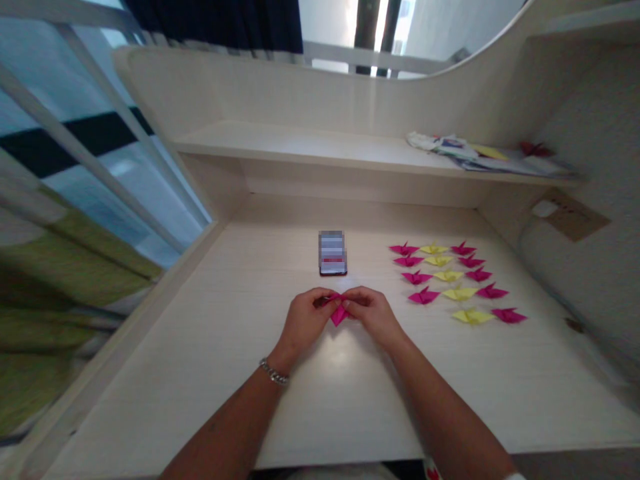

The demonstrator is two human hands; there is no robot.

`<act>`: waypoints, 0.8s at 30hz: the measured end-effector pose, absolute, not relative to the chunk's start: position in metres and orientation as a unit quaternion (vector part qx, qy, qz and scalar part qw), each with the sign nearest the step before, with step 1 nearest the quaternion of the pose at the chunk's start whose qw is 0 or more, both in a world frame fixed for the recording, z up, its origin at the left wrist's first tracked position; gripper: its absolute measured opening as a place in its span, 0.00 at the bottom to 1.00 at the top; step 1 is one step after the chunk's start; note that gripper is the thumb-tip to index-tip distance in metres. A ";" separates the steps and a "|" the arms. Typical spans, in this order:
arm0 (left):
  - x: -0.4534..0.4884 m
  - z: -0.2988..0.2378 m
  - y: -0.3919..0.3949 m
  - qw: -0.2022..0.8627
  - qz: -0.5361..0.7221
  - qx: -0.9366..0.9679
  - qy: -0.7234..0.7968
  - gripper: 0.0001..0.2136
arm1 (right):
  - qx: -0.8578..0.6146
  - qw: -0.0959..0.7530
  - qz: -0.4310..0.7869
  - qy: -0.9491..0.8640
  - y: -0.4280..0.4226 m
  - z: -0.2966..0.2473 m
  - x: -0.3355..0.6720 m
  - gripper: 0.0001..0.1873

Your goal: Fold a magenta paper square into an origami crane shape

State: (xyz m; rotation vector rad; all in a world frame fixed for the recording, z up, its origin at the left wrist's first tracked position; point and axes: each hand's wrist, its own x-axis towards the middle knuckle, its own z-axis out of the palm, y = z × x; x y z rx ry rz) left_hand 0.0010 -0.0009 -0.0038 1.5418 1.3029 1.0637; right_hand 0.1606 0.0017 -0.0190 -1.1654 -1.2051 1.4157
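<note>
A small folded piece of pink origami paper [339,316] is pinched between both hands over the middle of the desk, its lower end coming to a point. My left hand [311,313] closes on its left side with thumb and fingers. On the right side, my right hand [371,312] grips it the same way. The fingers cover much of the paper's upper part. Just beyond the hands lies a phone [333,253] with its screen lit. To the right, several folded paper cranes sit in rows, among them a pink crane [424,296] and a yellow crane [460,293].
Papers [465,152] are piled on the raised shelf [310,148] at the back. A cable [550,293] runs along the right wall. At the left, a white-barred frame [125,123] and a green cloth [65,280] border the desk [210,347].
</note>
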 end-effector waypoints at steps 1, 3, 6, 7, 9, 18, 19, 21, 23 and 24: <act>0.001 -0.004 -0.001 0.421 0.430 0.610 0.516 0.07 | -0.472 0.456 0.579 -0.483 0.001 -0.018 0.160 0.13; 0.001 -0.004 0.000 0.431 0.442 0.601 0.508 0.08 | -0.464 0.459 0.583 -0.484 0.000 -0.015 0.160 0.14; 0.000 -0.004 0.000 0.440 0.455 0.592 0.498 0.10 | -0.449 0.469 0.573 -0.499 -0.001 -0.010 0.160 0.13; 0.000 -0.003 0.000 0.444 0.459 0.590 0.494 0.11 | -0.448 0.473 0.565 -0.506 -0.001 -0.008 0.161 0.12; 0.001 -0.003 0.000 0.455 0.464 0.587 0.482 0.12 | -0.454 0.478 0.541 -0.522 -0.001 -0.006 0.162 0.11; 0.002 0.001 -0.003 0.483 0.476 0.566 0.470 0.10 | -0.464 0.473 0.436 -0.609 -0.002 -0.004 0.167 0.10; 0.002 0.001 -0.003 0.486 0.476 0.564 0.468 0.10 | -0.465 0.472 0.434 -0.611 -0.002 -0.005 0.167 0.10; 0.002 0.002 -0.003 0.501 0.476 0.556 0.462 0.10 | -0.468 0.474 0.443 -0.600 -0.002 -0.006 0.167 0.08; 0.002 0.001 -0.003 0.528 0.472 0.539 0.456 0.12 | -0.472 0.477 0.463 -0.578 -0.001 -0.008 0.166 0.08; 0.002 0.000 -0.003 0.544 0.470 0.529 0.451 0.12 | -0.474 0.480 0.472 -0.568 0.000 -0.009 0.166 0.08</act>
